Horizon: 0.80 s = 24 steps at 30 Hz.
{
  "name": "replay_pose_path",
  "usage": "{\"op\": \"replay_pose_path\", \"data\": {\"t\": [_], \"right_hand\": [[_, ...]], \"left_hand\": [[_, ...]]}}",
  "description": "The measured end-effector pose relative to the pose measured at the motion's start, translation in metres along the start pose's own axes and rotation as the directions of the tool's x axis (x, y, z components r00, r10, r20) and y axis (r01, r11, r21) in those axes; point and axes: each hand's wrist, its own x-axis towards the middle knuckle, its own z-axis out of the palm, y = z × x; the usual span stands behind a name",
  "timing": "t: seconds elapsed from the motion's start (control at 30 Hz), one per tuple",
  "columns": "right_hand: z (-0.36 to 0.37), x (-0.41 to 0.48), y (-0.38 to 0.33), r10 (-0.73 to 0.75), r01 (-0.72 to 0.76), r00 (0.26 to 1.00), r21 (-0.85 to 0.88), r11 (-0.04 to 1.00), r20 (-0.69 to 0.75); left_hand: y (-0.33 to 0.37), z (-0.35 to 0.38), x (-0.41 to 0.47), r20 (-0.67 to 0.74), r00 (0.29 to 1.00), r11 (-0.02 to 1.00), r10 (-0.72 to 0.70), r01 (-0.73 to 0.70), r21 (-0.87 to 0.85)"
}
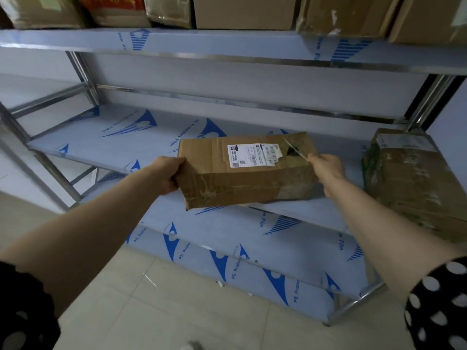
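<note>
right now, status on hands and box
Left hand and right hand grip cardboard box by its ends. Box tilted, at front edge of middle shelf. Taped parcel to its right, apart.

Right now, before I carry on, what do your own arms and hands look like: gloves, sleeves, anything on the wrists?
No gloves: the left hand and right hand are bare, as are both forearms. No watch, bracelet or ring shows. The left sleeve and right sleeve are short, black with white polka dots.
</note>
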Motion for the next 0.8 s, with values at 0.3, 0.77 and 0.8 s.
{"op": "replay_pose_path", "data": {"t": [0.3, 0.77, 0.8], "right_hand": [[0.061, -0.038, -0.037, -0.064, 0.067, 0.991, -0.023, 0.998, 0.116], [0.350, -0.166, -0.138, -0.089, 0.080, 0.866, 0.040, 0.996, 0.493], [0.374, -0.179, -0.143, -0.087, 0.070, 0.845, 0.052, 0.996, 0.527]], "left_hand": [[-0.005, -0.091, 0.001, -0.072, 0.997, 0.998, 0.000, -0.005, -0.060], [-0.033, -0.433, 0.009, -0.280, 0.960, 0.994, -0.025, -0.007, -0.112], [-0.038, -0.459, 0.008, -0.300, 0.953, 0.993, -0.034, -0.003, -0.120]]}}
